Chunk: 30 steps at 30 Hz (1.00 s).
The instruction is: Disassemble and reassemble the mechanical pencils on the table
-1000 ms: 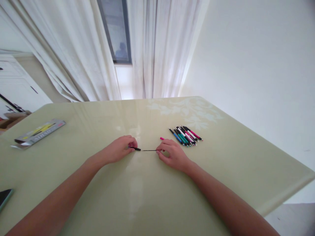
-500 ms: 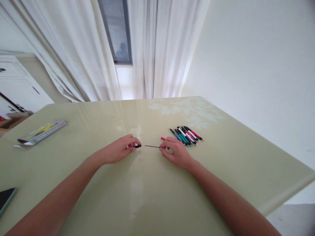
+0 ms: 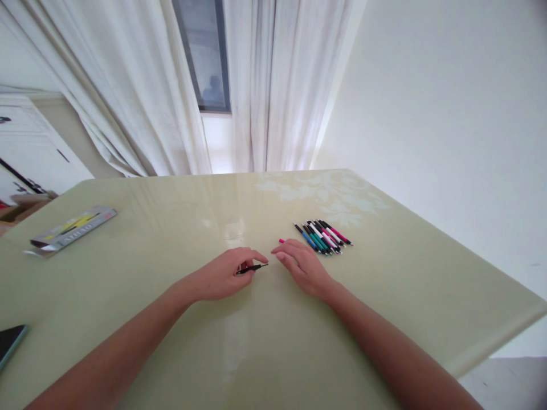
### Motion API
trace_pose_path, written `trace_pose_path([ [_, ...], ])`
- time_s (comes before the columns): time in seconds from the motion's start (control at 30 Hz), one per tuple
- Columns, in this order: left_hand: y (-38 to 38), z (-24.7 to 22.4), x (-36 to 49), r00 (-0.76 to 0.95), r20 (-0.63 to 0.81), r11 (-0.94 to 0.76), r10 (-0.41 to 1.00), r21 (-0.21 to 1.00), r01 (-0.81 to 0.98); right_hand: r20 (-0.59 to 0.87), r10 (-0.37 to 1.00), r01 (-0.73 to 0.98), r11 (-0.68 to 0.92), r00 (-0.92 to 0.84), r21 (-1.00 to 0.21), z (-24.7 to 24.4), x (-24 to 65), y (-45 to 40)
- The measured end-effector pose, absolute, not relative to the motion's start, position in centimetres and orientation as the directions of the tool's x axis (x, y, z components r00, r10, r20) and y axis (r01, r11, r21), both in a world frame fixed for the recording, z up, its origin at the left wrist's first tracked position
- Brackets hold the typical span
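Observation:
My left hand (image 3: 228,273) is closed on a black pen part (image 3: 248,269), pinching it just above the table. A thin dark end sticks out of the part towards the right. My right hand (image 3: 301,266) is a short way to the right, its fingers stretched out and nothing visible in them. Past its fingertips shows the end of a small pink piece (image 3: 281,241); the rest of it is hidden by the hand. Beyond the right hand lies a group of several pens (image 3: 323,236) in blue, teal, white, purple and pink, with black parts.
An opened pen box (image 3: 73,230) lies at the left of the pale green table (image 3: 171,216). A dark phone-like device (image 3: 12,344) is at the near left edge. Curtains (image 3: 290,85) hang beyond the far edge, and a white wall (image 3: 448,114) stands to the right.
The long thin dark refill in my right hand is out of its fingers, which have straightened. My left hand has moved right and nearer; a short thin end now projects from the black pen part.

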<state>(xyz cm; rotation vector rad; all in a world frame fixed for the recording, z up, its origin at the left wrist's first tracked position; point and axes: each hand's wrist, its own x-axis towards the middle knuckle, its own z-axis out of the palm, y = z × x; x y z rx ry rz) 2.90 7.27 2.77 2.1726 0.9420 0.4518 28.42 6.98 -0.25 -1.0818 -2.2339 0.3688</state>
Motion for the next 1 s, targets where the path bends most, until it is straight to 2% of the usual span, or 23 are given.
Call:
trace_pose_path([
  [0.1, 7.5, 1.4, 3.3, 0.583, 0.108, -0.442, 0.805, 0.765, 0.469, 0.434, 0.837, 0.769, 0.507, -0.332, -0.390, -1.1, 29.1, 7.9],
  [0.2, 8.0, 0.1, 3.2, 0.451, 0.167, -0.383, 0.877, 0.809, 0.445, 0.386, 0.872, 0.847, 0.430, -0.301, -0.312, -1.9, 29.5, 8.6],
  [0.33, 8.2, -0.9, 2.9, 0.334, 0.203, -0.340, 0.920, 0.838, 0.427, 0.323, 0.884, 0.790, 0.453, -0.338, -0.414, -2.0, 29.2, 8.6],
  [0.43, 8.3, -0.9, 2.9, 0.300, 0.205, -0.319, 0.932, 0.856, 0.406, 0.381, 0.834, 0.639, 0.551, -0.399, -0.536, -1.5, 28.9, 8.2],
  [0.5, 8.3, -0.9, 2.9, 0.311, 0.203, -0.324, 0.929, 0.851, 0.413, 0.427, 0.801, 0.556, 0.599, -0.421, -0.576, -1.2, 28.6, 7.9],
  [0.63, 8.2, -0.9, 2.9, 0.348, 0.209, -0.354, 0.914, 0.828, 0.434, 0.434, 0.778, 0.501, 0.626, -0.454, -0.598, -0.8, 28.3, 7.4],
  [1.0, 7.8, -0.8, 3.2, 0.429, 0.268, -0.457, 0.863, 0.775, 0.437, 0.435, 0.756, 0.520, 0.653, -0.489, -0.551, -0.6, 27.7, 6.9],
])
